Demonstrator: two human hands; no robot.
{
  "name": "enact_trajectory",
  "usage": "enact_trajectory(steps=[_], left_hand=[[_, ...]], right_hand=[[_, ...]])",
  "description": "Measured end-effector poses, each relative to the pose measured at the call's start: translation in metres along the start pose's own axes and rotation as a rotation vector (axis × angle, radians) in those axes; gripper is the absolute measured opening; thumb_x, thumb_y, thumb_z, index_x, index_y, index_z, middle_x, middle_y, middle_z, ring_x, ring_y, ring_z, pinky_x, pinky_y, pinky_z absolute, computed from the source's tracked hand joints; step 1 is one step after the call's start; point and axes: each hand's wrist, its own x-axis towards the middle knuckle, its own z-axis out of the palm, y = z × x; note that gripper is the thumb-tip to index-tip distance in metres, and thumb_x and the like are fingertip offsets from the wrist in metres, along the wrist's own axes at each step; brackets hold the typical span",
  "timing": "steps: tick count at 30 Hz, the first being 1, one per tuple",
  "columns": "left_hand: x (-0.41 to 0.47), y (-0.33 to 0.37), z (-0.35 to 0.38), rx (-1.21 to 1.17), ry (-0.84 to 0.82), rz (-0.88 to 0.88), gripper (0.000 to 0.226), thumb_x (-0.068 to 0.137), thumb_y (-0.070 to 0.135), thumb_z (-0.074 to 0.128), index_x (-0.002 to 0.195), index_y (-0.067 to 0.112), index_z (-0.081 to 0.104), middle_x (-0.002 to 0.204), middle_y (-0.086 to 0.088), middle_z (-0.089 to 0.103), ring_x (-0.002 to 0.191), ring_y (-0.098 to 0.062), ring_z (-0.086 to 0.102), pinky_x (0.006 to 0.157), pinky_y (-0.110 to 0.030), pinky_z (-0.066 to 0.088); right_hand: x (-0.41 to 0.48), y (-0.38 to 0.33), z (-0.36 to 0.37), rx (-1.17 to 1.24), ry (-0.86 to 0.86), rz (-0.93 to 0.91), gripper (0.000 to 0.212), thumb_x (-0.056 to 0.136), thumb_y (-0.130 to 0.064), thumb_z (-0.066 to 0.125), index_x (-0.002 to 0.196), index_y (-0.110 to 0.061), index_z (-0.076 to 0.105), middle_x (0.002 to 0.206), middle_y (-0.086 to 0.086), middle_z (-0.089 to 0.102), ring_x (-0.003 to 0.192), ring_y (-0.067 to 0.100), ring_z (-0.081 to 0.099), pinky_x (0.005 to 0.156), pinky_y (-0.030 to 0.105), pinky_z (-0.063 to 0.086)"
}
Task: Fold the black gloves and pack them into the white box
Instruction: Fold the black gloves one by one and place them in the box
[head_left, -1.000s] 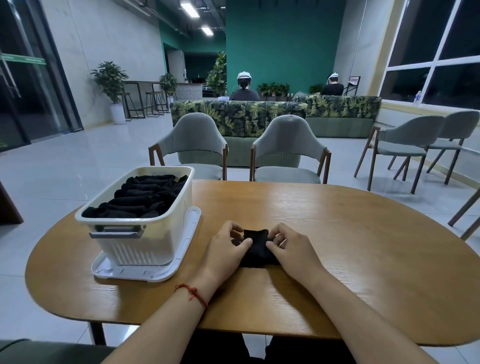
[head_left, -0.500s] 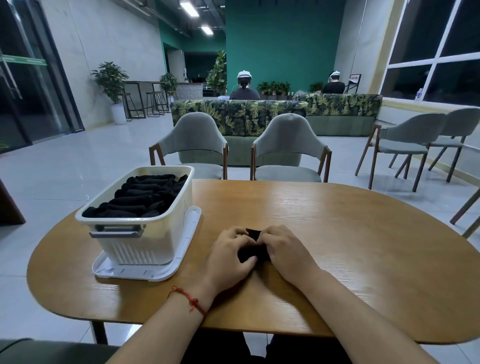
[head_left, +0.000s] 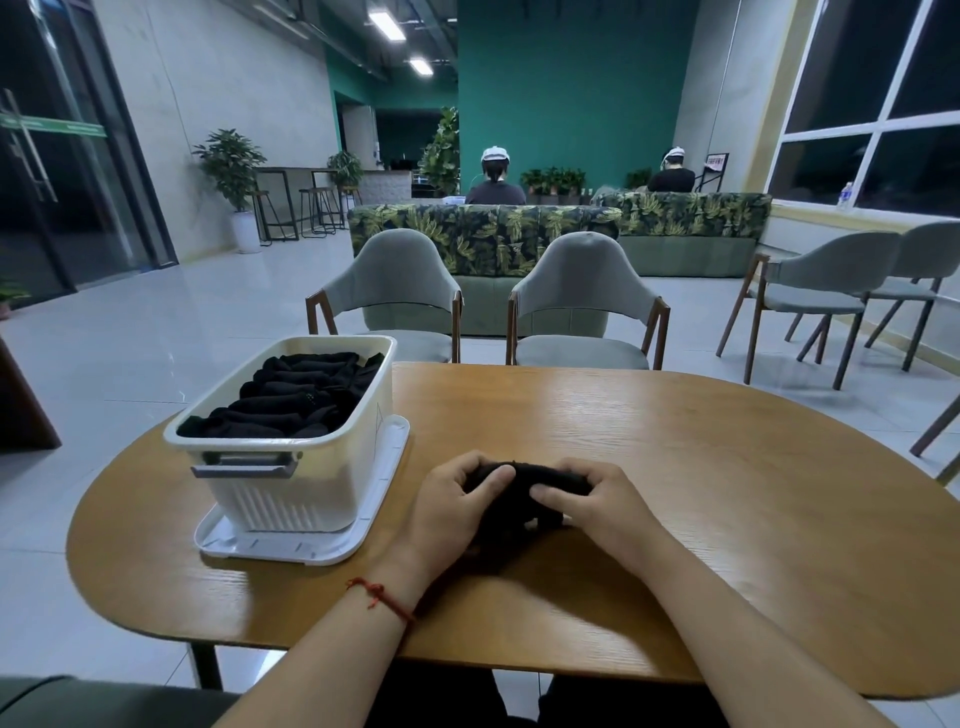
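now both hands' fingers (head_left: 493, 475) grip black glove (head_left: 545, 475), apparently rolled into bundle, on table (head_left: 727, 493).

Black fabric gloves (head_left: 291, 400) in white ribbed plastic box (head_left: 291, 499) w/ grey latch. Tan wood-grain oval table (head_left: 727, 467); red string bracelet (head_left: 379, 597). Green leaf-print sofa (head_left: 483, 236), teal wall.

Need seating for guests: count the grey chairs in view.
4. Two grey chairs stand at the table's far side, one left, one right; two more stand by the windows. Others may be out of frame.
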Motion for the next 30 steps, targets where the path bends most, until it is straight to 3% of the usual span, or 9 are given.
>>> enact_trajectory(steps=[2, 5, 9, 13, 15, 18, 23, 27, 30], left_hand=[[-0.001, 0.007, 0.001, -0.116, -0.034, -0.05, 0.021, 0.102, 0.039, 0.07, 0.101, 0.019, 0.075, 0.088, -0.01, 0.075, 0.081, -0.024, 0.071, 0.074, -0.045, 0.059], [-0.007, 0.017, -0.003, -0.249, -0.227, -0.182, 0.027, 0.103, 0.044, 0.064, 0.117, 0.024, 0.077, 0.089, -0.006, 0.073, 0.075, -0.017, 0.063, 0.064, -0.029, 0.05], [-0.008, 0.009, -0.009, -0.28, -0.334, -0.222, 0.031, 0.104, 0.046, 0.063, 0.121, 0.023, 0.077, 0.105, -0.021, 0.074, 0.09, -0.027, 0.058, 0.08, -0.042, 0.045], [-0.007, 0.008, -0.004, -0.274, -0.283, -0.223, 0.021, 0.104, 0.029, 0.067, 0.121, 0.022, 0.077, 0.101, -0.006, 0.077, 0.085, -0.022, 0.066, 0.071, -0.03, 0.051], [-0.005, 0.005, -0.001, -0.305, -0.22, -0.205, 0.023, 0.103, 0.022, 0.069, 0.125, 0.02, 0.076, 0.108, -0.015, 0.079, 0.093, -0.026, 0.073, 0.079, -0.037, 0.058], [-0.002, 0.0, 0.001, -0.3, -0.1, -0.192, 0.02, 0.103, 0.02, 0.07, 0.121, 0.021, 0.077, 0.108, -0.029, 0.074, 0.088, -0.032, 0.066, 0.079, -0.046, 0.051], [-0.001, 0.003, 0.003, -0.373, -0.054, -0.194, 0.02, 0.101, 0.008, 0.068, 0.12, 0.008, 0.074, 0.094, -0.02, 0.074, 0.082, -0.033, 0.065, 0.066, -0.036, 0.057], [0.002, -0.001, 0.003, -0.404, -0.06, -0.195, 0.019, 0.101, 0.003, 0.067, 0.118, 0.008, 0.076, 0.084, -0.016, 0.068, 0.071, -0.03, 0.057, 0.058, -0.033, 0.05], [0.002, -0.002, 0.0, -0.4, -0.062, -0.204, 0.024, 0.1, -0.004, 0.065, 0.119, 0.008, 0.075, 0.087, -0.013, 0.072, 0.069, -0.027, 0.062, 0.059, -0.03, 0.052]], right_hand=[[0.0, -0.003, 0.002, 0.126, 0.047, 0.012, 0.011, 0.091, -0.017, 0.085, 0.098, -0.011, 0.08, 0.093, 0.017, 0.078, 0.094, 0.035, 0.078, 0.087, 0.051, 0.063], [-0.001, -0.004, 0.002, 0.231, 0.092, 0.051, 0.019, 0.089, -0.015, 0.086, 0.101, -0.003, 0.076, 0.096, 0.021, 0.077, 0.097, 0.039, 0.077, 0.087, 0.054, 0.063], [-0.002, -0.003, 0.0, 0.228, 0.111, 0.061, 0.023, 0.087, -0.016, 0.088, 0.1, -0.001, 0.076, 0.098, 0.026, 0.076, 0.098, 0.044, 0.076, 0.088, 0.061, 0.061], [-0.002, -0.002, 0.001, 0.198, 0.114, 0.053, 0.021, 0.088, -0.018, 0.088, 0.1, -0.004, 0.077, 0.098, 0.024, 0.076, 0.1, 0.044, 0.075, 0.087, 0.06, 0.062], [-0.003, -0.003, 0.0, 0.21, 0.075, 0.067, 0.017, 0.092, -0.019, 0.084, 0.105, -0.009, 0.078, 0.1, 0.017, 0.077, 0.1, 0.038, 0.075, 0.08, 0.049, 0.064], [-0.004, -0.009, -0.003, 0.393, -0.07, 0.141, 0.022, 0.103, -0.019, 0.067, 0.122, -0.012, 0.076, 0.112, 0.015, 0.076, 0.104, 0.031, 0.074, 0.078, 0.037, 0.059], [0.0, -0.006, -0.006, 0.511, -0.09, 0.158, 0.027, 0.103, 0.004, 0.057, 0.123, -0.001, 0.075, 0.115, 0.022, 0.074, 0.106, 0.033, 0.073, 0.083, 0.036, 0.062], [0.002, 0.001, -0.004, 0.531, -0.069, 0.13, 0.033, 0.096, 0.021, 0.055, 0.117, 0.005, 0.076, 0.127, 0.023, 0.074, 0.126, 0.036, 0.069, 0.098, 0.036, 0.061], [0.003, 0.006, -0.003, 0.51, -0.088, 0.106, 0.039, 0.094, 0.025, 0.055, 0.101, -0.002, 0.083, 0.135, 0.022, 0.071, 0.133, 0.034, 0.065, 0.112, 0.041, 0.053]])
